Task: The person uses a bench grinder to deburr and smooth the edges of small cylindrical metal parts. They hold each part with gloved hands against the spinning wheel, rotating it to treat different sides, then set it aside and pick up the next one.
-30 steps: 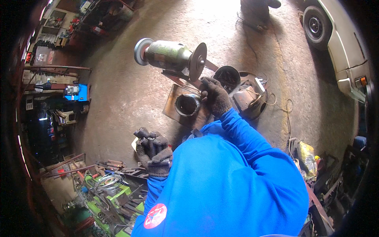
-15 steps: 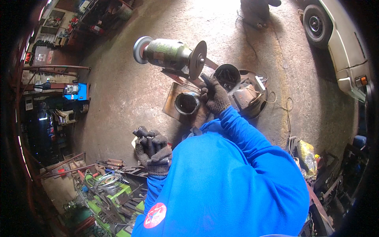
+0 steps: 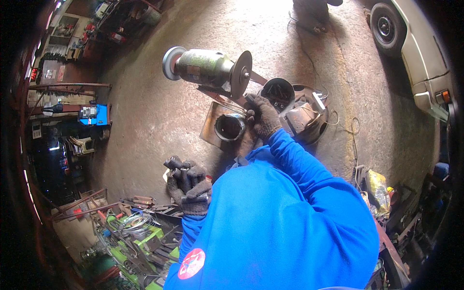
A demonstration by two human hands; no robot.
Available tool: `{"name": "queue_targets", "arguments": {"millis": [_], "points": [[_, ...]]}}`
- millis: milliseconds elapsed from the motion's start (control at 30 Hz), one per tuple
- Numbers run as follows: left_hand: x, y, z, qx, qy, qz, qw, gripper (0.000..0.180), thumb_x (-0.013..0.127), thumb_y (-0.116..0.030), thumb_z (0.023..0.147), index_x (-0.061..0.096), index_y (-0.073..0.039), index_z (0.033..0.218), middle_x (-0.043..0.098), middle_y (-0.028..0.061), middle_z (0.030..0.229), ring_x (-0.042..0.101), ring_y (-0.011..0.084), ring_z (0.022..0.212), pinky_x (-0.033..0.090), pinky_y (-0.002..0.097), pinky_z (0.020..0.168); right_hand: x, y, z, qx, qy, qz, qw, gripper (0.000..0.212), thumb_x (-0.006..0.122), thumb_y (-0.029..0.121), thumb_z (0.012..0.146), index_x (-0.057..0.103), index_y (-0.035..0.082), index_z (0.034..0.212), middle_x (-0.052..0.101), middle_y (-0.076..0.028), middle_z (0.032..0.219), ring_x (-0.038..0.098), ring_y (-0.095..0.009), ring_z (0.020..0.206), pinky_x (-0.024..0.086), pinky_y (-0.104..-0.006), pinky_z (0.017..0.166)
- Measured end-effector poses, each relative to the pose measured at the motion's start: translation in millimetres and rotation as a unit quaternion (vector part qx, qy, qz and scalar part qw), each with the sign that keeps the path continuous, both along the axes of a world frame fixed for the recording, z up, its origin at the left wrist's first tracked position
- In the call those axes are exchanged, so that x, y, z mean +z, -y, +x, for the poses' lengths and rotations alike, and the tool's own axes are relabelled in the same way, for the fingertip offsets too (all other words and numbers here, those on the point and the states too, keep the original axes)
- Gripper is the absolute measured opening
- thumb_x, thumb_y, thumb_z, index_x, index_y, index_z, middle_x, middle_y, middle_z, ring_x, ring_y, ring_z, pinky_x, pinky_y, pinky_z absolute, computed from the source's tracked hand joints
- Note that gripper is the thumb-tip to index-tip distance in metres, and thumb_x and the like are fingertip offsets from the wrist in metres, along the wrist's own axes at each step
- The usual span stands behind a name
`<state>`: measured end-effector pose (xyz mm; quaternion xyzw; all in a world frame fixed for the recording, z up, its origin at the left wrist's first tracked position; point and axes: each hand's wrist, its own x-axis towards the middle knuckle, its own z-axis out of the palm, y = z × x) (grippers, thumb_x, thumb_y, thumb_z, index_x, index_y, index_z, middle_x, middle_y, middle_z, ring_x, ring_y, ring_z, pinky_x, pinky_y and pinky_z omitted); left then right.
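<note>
In my right glove, the right hand (image 3: pixel 265 118) grips a short dark metal piece (image 3: pixel 250 98) just below the right-hand disc (image 3: pixel 241 75) of a bench grinder (image 3: pixel 205 66). Whether the piece touches the disc I cannot tell. Off to the left and lower, my gloved left hand (image 3: pixel 193 191) is curled around several short dark metal cylinders (image 3: pixel 173 163). A pale wheel (image 3: pixel 173 64) sits on the grinder's other end. Below the grinder is an open round metal can (image 3: pixel 217 133) on a square plate (image 3: pixel 211 122). A dark round tin (image 3: pixel 291 94) beside my right hand contains small metal parts.
A worn wheel rim (image 3: pixel 321 130) holds a rusty box (image 3: pixel 300 118) and a cable (image 3: pixel 355 140). A vehicle (image 3: pixel 425 58) stands at far right. Green machinery (image 3: pixel 140 241) and metal scrap lie lower left. A yellow sack (image 3: pixel 378 191) is at lower right.
My right hand and its metal piece have shifted very slightly down from the disc's edge. My left hand keeps its hold on the cylinders.
</note>
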<state>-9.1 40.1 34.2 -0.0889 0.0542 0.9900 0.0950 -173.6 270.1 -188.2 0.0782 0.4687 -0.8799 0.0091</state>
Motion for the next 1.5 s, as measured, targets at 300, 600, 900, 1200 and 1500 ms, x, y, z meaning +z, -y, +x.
{"name": "queue_targets", "arguments": {"millis": [300, 600, 900, 1200, 1500], "points": [[0, -2, -1, 0.025, 0.012, -0.014, 1.000, 0.038, 0.061, -0.029, 0.113, 0.071, -0.018, 0.148, 0.067, 0.0159, 0.143, 0.064, 0.0226, 0.120, 0.060, 0.0252, 0.056, 18, -7, -7, 0.028, 0.213, -0.297, 0.930, 0.033, 0.068, 0.014, 0.110, 0.067, 0.005, 0.142, 0.075, -0.008, 0.110, 0.061, -0.011, 0.073, 0.051, -0.0264, 0.060], [-3, 0, 3, 0.019, 0.001, -0.019, 1.000, 0.044, 0.058, -0.038, 0.113, 0.069, -0.023, 0.153, 0.068, 0.0156, 0.145, 0.065, 0.0273, 0.129, 0.059, 0.0242, 0.060, 8, -6, -12, 0.033, 0.248, -0.301, 0.920, 0.034, 0.068, 0.009, 0.107, 0.062, 0.000, 0.140, 0.073, -0.011, 0.103, 0.063, -0.014, 0.075, 0.053, -0.0284, 0.061], [1, -1, 1, 0.003, -0.003, -0.031, 1.000, 0.037, 0.061, -0.028, 0.113, 0.073, -0.021, 0.147, 0.068, 0.0105, 0.145, 0.063, 0.0192, 0.123, 0.059, 0.0241, 0.061, 1, -5, -16, 0.039, 0.268, -0.277, 0.922, 0.030, 0.073, 0.015, 0.106, 0.070, 0.006, 0.135, 0.073, -0.007, 0.097, 0.061, -0.012, 0.070, 0.049, -0.0281, 0.059], [-2, -2, 3, -0.003, -0.023, 0.004, 1.000, 0.040, 0.056, -0.036, 0.115, 0.071, -0.024, 0.150, 0.065, 0.0162, 0.149, 0.062, 0.0286, 0.132, 0.059, 0.0264, 0.065, 7, -8, -20, 0.070, 0.212, -0.178, 0.958, 0.036, 0.077, 0.027, 0.107, 0.071, 0.013, 0.140, 0.065, 0.001, 0.091, 0.053, -0.005, 0.066, 0.041, -0.0216, 0.054], [-2, -3, 5, 0.018, -0.008, -0.004, 1.000, 0.042, 0.059, -0.035, 0.113, 0.069, -0.022, 0.152, 0.065, 0.0156, 0.147, 0.062, 0.0278, 0.130, 0.059, 0.0254, 0.063, -9, -12, -20, 0.076, 0.242, -0.346, 0.904, 0.037, 0.061, 0.015, 0.111, 0.067, 0.011, 0.148, 0.066, -0.003, 0.096, 0.057, -0.009, 0.069, 0.051, -0.0205, 0.054]]}}
